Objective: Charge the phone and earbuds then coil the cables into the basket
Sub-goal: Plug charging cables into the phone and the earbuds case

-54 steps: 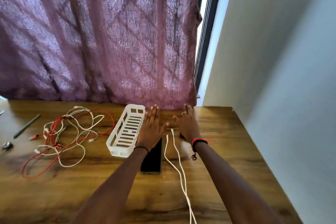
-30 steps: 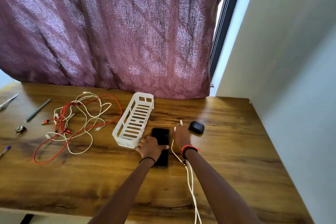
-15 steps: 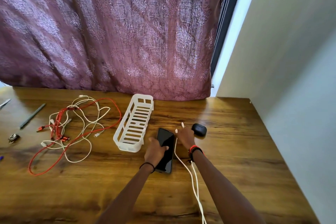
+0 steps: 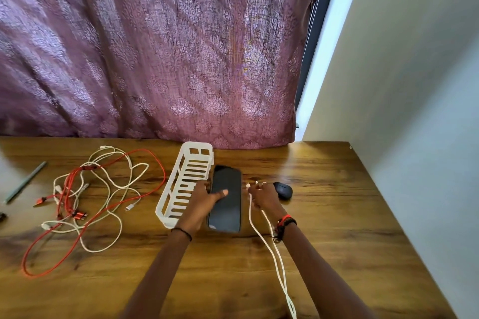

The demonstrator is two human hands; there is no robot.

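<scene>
Far left: a green pen (image 4: 24,182) lies on the wooden table (image 4: 337,228), near its left edge.

Left area: a tangle of red and white cables (image 4: 90,202) is spread loose on the table surface, uncoiled. It lies outside the basket and apart from both hands. Several connector ends point outward from the tangle.

Centre left: the white slotted basket (image 4: 185,181) rests on the table, its long axis running away from the person. No cable is inside it.

Centre: the left hand (image 4: 203,202) grips the phone (image 4: 228,210). The thumb lies across the dark screen and the fingers curl at the phone's left edge. The phone sits just beside the basket's right wall, screen up. A black band is on the left wrist.

Centre right: the right hand (image 4: 264,198) pinches a white charging cable (image 4: 270,243) between curled fingers. Two connector tips protrude above the fingers. They are near the phone's right edge but not touching it. Two strands run from the hand toward the near table edge. Red and black bands are on the right wrist.

Right: the black earbuds case (image 4: 283,190) rests on the table just beyond the right hand, lid closed, with no cable attached.

Background: a purple patterned curtain (image 4: 155,46) hangs behind the table. A plain wall (image 4: 414,85) borders the table's right side.
</scene>
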